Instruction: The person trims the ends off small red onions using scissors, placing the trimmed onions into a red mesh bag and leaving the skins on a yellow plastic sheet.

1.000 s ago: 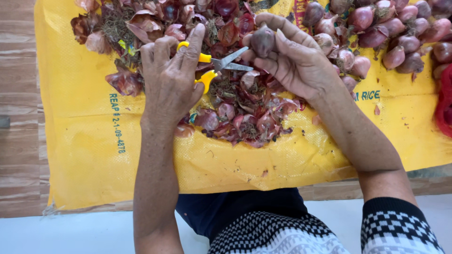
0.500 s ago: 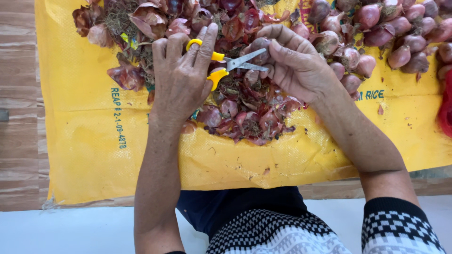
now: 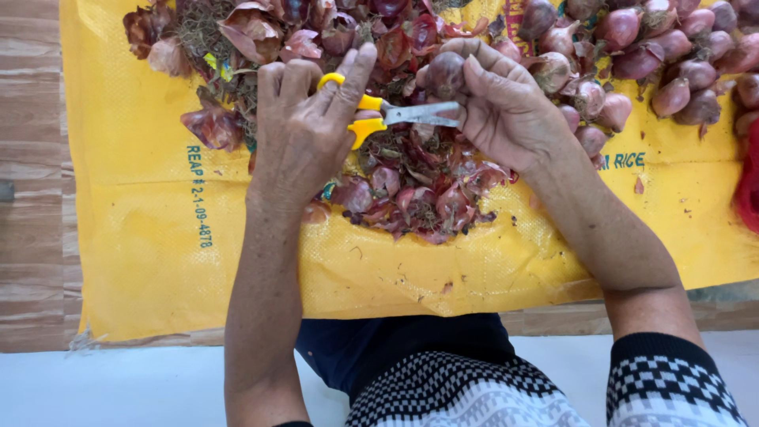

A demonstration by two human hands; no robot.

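**Scissors meet shallot over the yellow sack**

On the yellow sack point(image 3: 158, 237), amid a heap of peelings point(image 3: 411, 190), the right hand point(image 3: 506, 107) pinches a shallot point(image 3: 445, 73). The left hand point(image 3: 304, 130) grips yellow-handled scissors point(image 3: 395, 115), blades pointing right, tips touching the shallot's underside.

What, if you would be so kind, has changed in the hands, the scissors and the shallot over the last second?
The scissors in the left hand, open a second ago, have closed, blades pointing level at the shallot instead of angling up. The right hand has brought that shallot down to the blade tips. Both grips, the pile of skins and the yellow sack are unchanged.
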